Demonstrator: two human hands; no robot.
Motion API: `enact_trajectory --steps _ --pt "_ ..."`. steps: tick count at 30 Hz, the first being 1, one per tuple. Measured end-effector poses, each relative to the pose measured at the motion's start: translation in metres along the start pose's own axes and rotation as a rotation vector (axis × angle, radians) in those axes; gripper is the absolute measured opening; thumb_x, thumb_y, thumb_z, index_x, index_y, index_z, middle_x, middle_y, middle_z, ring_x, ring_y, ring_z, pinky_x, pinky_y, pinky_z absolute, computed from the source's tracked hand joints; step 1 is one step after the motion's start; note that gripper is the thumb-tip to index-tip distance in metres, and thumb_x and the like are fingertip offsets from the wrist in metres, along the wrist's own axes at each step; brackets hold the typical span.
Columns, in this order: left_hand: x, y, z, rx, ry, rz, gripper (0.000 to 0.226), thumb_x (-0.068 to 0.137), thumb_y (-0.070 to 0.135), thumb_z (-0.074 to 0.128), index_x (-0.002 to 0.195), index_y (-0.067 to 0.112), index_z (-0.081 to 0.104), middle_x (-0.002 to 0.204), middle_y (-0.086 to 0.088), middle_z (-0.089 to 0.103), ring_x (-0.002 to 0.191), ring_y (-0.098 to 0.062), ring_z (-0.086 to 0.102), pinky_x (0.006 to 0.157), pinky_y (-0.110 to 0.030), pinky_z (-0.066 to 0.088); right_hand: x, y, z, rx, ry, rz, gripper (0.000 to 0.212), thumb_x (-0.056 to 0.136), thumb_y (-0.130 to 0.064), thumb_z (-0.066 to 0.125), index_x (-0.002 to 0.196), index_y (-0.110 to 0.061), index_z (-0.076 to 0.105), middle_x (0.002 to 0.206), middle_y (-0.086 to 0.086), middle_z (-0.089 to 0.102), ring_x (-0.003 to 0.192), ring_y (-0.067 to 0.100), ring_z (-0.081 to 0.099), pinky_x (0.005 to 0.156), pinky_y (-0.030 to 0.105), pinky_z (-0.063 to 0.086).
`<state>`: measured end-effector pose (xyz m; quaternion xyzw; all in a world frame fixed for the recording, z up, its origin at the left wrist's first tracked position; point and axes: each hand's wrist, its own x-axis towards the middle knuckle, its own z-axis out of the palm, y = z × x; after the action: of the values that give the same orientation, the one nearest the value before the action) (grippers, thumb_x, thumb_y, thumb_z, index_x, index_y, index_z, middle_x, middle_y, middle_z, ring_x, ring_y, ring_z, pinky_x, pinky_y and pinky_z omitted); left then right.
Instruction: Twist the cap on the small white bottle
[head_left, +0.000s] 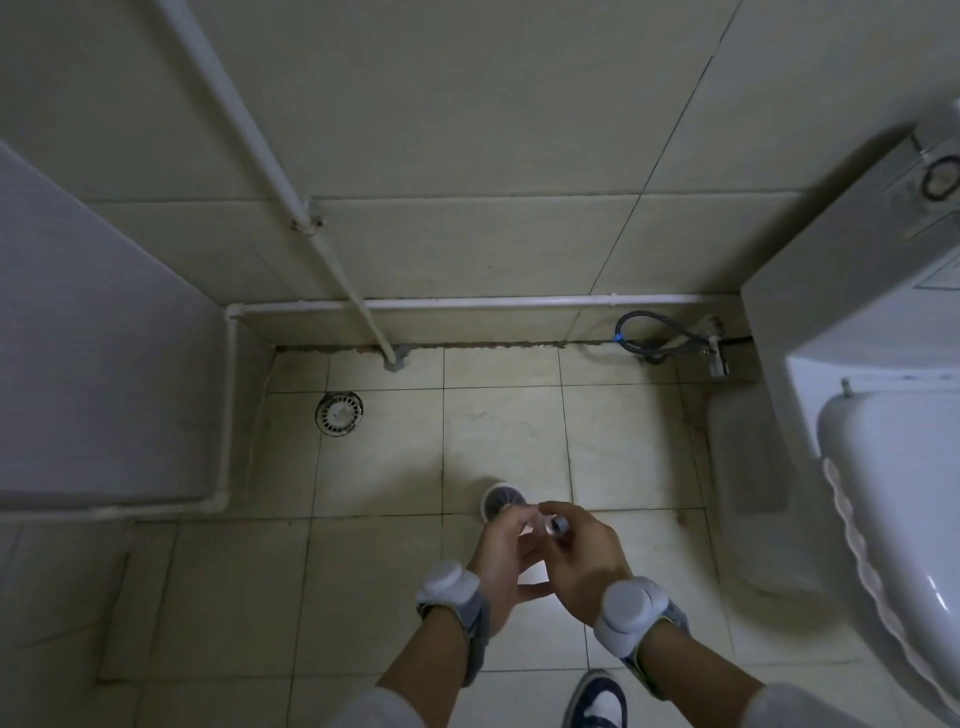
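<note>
My two hands meet low over the tiled floor, both gripping a slim pale handle with a silver-grey cap (557, 528) at its near end. My left hand (506, 553) wraps the handle from the left, fingers curled. My right hand (584, 564) pinches the capped end from the right. Just beyond the fingertips a round grey and white head or holder (500, 500) sits at the handle's far end, near the floor and partly hidden by my fingers. Each wrist wears a grey strap with a round white puck.
A white toilet (893, 519) with its cistern (852, 260) fills the right side. A round floor drain (339, 412) lies at the left near the wall. White pipes (467, 303) run along the tiled wall, with a braided hose and valve (711, 348). My shoe (597, 699) shows below.
</note>
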<state>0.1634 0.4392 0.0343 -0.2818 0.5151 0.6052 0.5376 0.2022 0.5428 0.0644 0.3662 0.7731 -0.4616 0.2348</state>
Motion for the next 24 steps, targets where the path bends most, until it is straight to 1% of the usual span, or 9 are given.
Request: enact_trajectory --steps 2,5,9,11,13,15,19,21,24 --pt "0.008 0.001 0.0 0.0 0.015 -0.008 0.048 0.086 0.039 0.058 0.122 0.01 0.07 0.113 -0.005 0.08 0.119 -0.021 0.068 0.097 -0.048 0.053 0.008 0.002 0.003 -0.005 -0.009 0.004 0.03 0.093 -0.017 0.049 0.117 -0.028 0.063 0.097 -0.005 0.064 0.093 0.019 0.063 0.082 0.03 0.055" --pt "0.024 0.001 -0.004 0.006 0.047 -0.03 0.043 0.086 0.041 0.059 0.115 0.012 0.071 0.116 -0.006 0.079 0.122 -0.02 0.066 0.092 -0.043 0.053 0.022 0.004 0.01 -0.03 -0.028 0.026 0.029 0.091 -0.017 0.047 0.113 -0.025 0.064 0.102 0.0 0.068 0.093 0.022 0.065 0.084 0.036 0.058" --pt "0.038 0.004 -0.006 -0.041 0.066 -0.04 0.049 0.092 0.04 0.054 0.129 0.012 0.07 0.121 -0.009 0.077 0.123 -0.021 0.064 0.101 -0.046 0.049 0.043 0.004 0.024 -0.052 -0.055 0.03 0.031 0.092 -0.014 0.046 0.116 -0.022 0.065 0.106 0.004 0.069 0.092 0.022 0.065 0.082 0.033 0.057" --pt "0.046 0.002 -0.009 -0.076 0.086 -0.041 0.045 0.095 0.037 0.05 0.125 0.01 0.07 0.119 -0.009 0.075 0.118 -0.019 0.063 0.092 -0.039 0.049 0.053 0.005 0.032 -0.084 -0.083 0.041 0.03 0.093 -0.014 0.045 0.115 -0.018 0.065 0.107 0.007 0.07 0.094 0.024 0.066 0.081 0.033 0.055" --pt "0.057 -0.002 -0.015 -0.058 0.094 -0.045 0.046 0.094 0.04 0.048 0.123 0.013 0.071 0.117 -0.005 0.076 0.117 -0.017 0.063 0.088 -0.038 0.049 0.063 0.007 0.041 -0.069 -0.106 0.088 0.028 0.094 -0.015 0.045 0.113 -0.011 0.065 0.108 0.013 0.069 0.097 0.026 0.067 0.072 0.026 0.052" --pt "0.063 -0.005 -0.022 -0.046 0.118 -0.056 0.048 0.091 0.044 0.049 0.126 0.018 0.071 0.123 -0.005 0.075 0.125 -0.02 0.061 0.095 -0.043 0.048 0.067 0.006 0.047 -0.067 -0.126 0.109 0.029 0.095 -0.015 0.044 0.113 -0.006 0.065 0.11 0.016 0.069 0.1 0.025 0.067 0.058 0.017 0.041" --pt "0.074 -0.007 -0.031 -0.06 0.137 -0.073 0.052 0.092 0.054 0.048 0.127 0.023 0.07 0.13 -0.003 0.071 0.13 -0.024 0.057 0.108 -0.053 0.046 0.082 0.007 0.053 -0.178 -0.166 0.037 0.027 0.091 -0.014 0.048 0.109 -0.015 0.069 0.105 0.007 0.07 0.094 0.025 0.067 0.072 0.028 0.05" --pt "0.077 -0.007 -0.031 -0.063 0.124 -0.077 0.054 0.093 0.057 0.048 0.128 0.023 0.07 0.133 -0.003 0.069 0.131 -0.025 0.056 0.11 -0.055 0.045 0.087 0.008 0.053 -0.208 -0.171 0.02 0.029 0.091 -0.015 0.05 0.112 -0.02 0.069 0.111 0.006 0.071 0.098 0.026 0.068 0.074 0.028 0.05" --pt "0.081 -0.004 -0.028 -0.062 0.122 -0.082 0.052 0.094 0.058 0.049 0.125 0.023 0.071 0.13 -0.004 0.07 0.128 -0.025 0.058 0.109 -0.053 0.046 0.091 0.011 0.049 -0.242 -0.154 0.019 0.031 0.091 -0.016 0.051 0.118 -0.02 0.067 0.115 0.006 0.07 0.102 0.026 0.068 0.079 0.028 0.051"
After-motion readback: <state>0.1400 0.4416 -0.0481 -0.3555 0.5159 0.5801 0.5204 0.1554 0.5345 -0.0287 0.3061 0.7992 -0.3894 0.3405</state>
